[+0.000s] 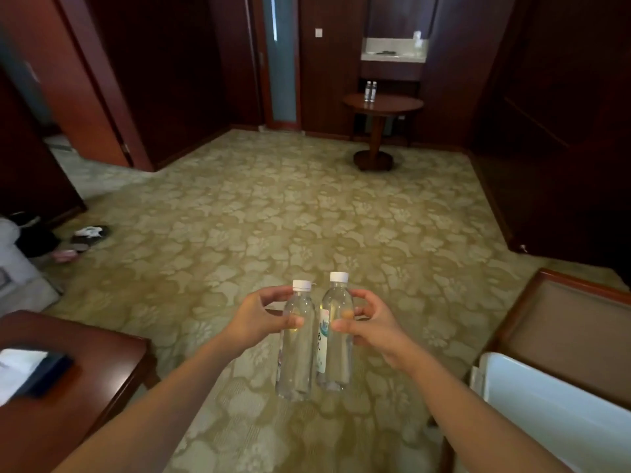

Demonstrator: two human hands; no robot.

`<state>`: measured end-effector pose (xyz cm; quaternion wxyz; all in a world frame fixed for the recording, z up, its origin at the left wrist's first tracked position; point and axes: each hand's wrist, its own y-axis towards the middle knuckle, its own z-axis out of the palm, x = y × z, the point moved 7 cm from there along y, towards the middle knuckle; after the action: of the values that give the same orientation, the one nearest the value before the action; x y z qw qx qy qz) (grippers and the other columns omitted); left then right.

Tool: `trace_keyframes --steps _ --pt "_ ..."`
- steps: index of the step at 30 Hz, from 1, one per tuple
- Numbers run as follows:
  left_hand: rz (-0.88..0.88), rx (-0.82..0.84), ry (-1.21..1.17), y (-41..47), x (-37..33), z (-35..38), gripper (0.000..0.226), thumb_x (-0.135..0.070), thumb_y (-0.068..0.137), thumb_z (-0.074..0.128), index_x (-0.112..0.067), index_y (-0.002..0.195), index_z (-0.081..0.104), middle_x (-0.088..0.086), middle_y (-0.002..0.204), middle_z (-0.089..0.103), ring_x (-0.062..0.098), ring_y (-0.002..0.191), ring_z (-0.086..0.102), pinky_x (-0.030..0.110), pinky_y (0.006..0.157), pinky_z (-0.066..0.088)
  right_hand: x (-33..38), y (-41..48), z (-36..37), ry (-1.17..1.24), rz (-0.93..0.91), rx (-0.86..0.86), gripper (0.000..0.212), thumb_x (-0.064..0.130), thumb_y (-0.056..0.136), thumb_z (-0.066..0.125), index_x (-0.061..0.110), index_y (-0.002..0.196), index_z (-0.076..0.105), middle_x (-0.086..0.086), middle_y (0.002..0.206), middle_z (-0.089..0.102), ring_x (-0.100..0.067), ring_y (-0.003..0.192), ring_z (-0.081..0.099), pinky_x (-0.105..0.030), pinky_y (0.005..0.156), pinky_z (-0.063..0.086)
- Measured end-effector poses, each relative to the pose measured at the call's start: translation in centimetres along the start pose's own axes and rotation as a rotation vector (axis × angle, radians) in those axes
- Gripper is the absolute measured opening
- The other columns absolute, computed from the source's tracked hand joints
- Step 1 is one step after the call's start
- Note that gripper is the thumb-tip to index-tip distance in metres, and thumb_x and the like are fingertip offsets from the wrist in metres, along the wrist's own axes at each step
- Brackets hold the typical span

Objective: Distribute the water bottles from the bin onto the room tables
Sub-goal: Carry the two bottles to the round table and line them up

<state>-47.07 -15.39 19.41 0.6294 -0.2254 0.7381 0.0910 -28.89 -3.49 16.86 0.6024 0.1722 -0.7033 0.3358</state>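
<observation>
Water bottle (296,349) sat in left hand (263,315), second bottle (336,336) in right hand (368,322), fingers curled round each, upright for set-down, well short of round table (396,105). Pair (370,91) on it looked like bottles.

Hotel room: patterned carpet (273,206), dark wood panelling (177,63), round table (382,104).
</observation>
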Motion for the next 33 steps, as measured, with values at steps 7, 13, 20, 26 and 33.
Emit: trace_keyframes --steps 7,13,20,26,33 --pt "-0.002 -0.057 -0.034 3.0 0.8 -4.0 0.059 -0.006 0.064 0.088 -0.033 0.110 0.063 -0.006 0.119 0.066 0.016 0.090 0.074 0.024 0.073 0.058 2.4 5.1 2.6 -0.031 0.027 0.080 0.065 0.010 0.067 0.090 0.032 0.119 0.056 -0.006 0.102 0.065 -0.024 0.095 0.072 -0.039 0.077 0.062" --pt "-0.008 -0.095 -0.041 10.2 -0.1 -4.9 0.056 -0.006 0.065 0.087 -0.036 0.105 0.062 -0.010 0.115 0.065 0.011 0.084 0.074 0.019 0.064 0.056 3.5 12.6 1.6 -0.019 0.042 0.134 0.062 0.005 0.070 0.087 0.030 0.119 0.057 -0.004 0.099 0.066 -0.020 0.091 0.072 -0.037 0.077 0.062" --pt "-0.021 -0.145 -0.050 24.0 -3.0 -5.0 0.056 -0.009 0.065 0.088 -0.035 0.108 0.062 -0.010 0.117 0.062 0.011 0.083 0.074 0.022 0.065 0.057 7.3 26.0 -2.4 -0.017 0.026 0.164 0.065 0.009 0.070 0.088 0.030 0.122 0.056 -0.005 0.103 0.067 -0.019 0.092 0.072 -0.035 0.077 0.060" --pt "-0.010 -0.156 -0.039 36.4 -6.2 -3.9 0.058 -0.010 0.067 0.088 -0.031 0.114 0.062 -0.009 0.118 0.063 0.009 0.083 0.074 0.019 0.062 0.055 11.0 37.5 -7.6 -0.005 0.005 0.168 0.069 0.009 0.066 0.090 0.034 0.120 0.057 -0.011 0.112 0.066 -0.024 0.097 0.072 -0.042 0.080 0.061" --pt "0.014 -0.083 0.003 50.4 -9.6 -1.1 0.057 -0.011 0.066 0.088 -0.032 0.112 0.062 -0.010 0.117 0.062 0.010 0.081 0.073 0.021 0.063 0.056 14.2 48.0 -14.5 0.010 0.000 0.104 0.066 0.005 0.071 0.086 0.030 0.123 0.055 -0.011 0.109 0.069 -0.022 0.094 0.073 -0.034 0.075 0.061"
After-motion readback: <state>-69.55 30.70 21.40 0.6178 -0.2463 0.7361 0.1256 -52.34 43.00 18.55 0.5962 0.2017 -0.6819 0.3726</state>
